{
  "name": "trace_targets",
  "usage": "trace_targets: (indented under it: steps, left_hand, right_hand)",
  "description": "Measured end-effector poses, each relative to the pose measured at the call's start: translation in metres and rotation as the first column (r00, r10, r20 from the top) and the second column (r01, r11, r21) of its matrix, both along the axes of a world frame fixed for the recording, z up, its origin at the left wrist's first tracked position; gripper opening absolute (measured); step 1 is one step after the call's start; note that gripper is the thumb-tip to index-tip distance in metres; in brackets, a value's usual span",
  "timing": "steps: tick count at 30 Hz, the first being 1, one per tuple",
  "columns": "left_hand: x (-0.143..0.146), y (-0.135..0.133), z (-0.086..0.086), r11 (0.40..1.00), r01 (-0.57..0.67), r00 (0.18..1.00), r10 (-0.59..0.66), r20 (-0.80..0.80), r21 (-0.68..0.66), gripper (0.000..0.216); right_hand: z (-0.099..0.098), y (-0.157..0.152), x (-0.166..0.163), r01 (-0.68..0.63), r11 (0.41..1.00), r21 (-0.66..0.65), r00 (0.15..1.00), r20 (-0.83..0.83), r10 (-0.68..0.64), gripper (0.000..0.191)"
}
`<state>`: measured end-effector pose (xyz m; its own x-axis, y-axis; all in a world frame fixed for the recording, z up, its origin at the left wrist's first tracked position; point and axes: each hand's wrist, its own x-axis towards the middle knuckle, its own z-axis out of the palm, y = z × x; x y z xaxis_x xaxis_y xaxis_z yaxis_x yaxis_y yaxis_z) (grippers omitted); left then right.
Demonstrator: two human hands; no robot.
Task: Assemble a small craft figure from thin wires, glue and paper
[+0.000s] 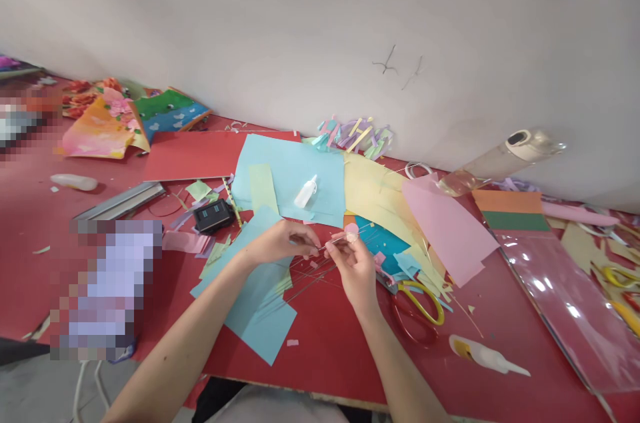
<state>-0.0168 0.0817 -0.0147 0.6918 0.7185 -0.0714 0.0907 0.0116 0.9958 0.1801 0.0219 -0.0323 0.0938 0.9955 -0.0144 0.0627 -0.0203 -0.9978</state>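
Observation:
My left hand (290, 241) and my right hand (356, 263) meet over the middle of the table, fingertips pinched close together. A thin pale stick or wire (331, 242) runs between the fingers of both hands. At its right end, by my right fingers, is a small round pink paper piece (352, 230); whether it is fixed to the stick I cannot tell. Beneath my hands lie several thin wires (315, 279) and light blue paper (265, 326). Behind them, a small white glue bottle (306, 192) lies on a blue sheet (320, 163).
Scissors (423, 303) with yellow and red handles and a glue bottle (487, 355) lie to the right. Farther back are pink paper (445, 229), a clear water bottle (500, 159) and paper strips (355, 136). On the left are a black device (214, 216) and a metal bar (120, 201).

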Motion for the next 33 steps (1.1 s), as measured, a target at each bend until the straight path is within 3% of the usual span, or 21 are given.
trace_targets:
  steps: [17,24,33]
  left_hand:
    - [0.003,-0.004,0.01,0.999,-0.014,1.0,0.014,-0.003,0.028,0.01]
    - [0.006,-0.006,0.005,0.999,-0.034,0.998,0.034,0.044,-0.014,0.012]
    - [0.009,-0.007,0.002,0.996,-0.032,0.995,0.04,0.086,-0.088,0.017]
  right_hand:
    - [0.001,-0.004,-0.001,0.025,0.999,0.037,0.996,0.086,-0.028,0.024]
    - [0.004,-0.007,-0.006,0.075,0.992,0.098,0.988,0.126,-0.087,0.024]
    - [0.011,-0.011,-0.012,0.112,0.987,0.116,0.989,0.087,-0.122,0.05]
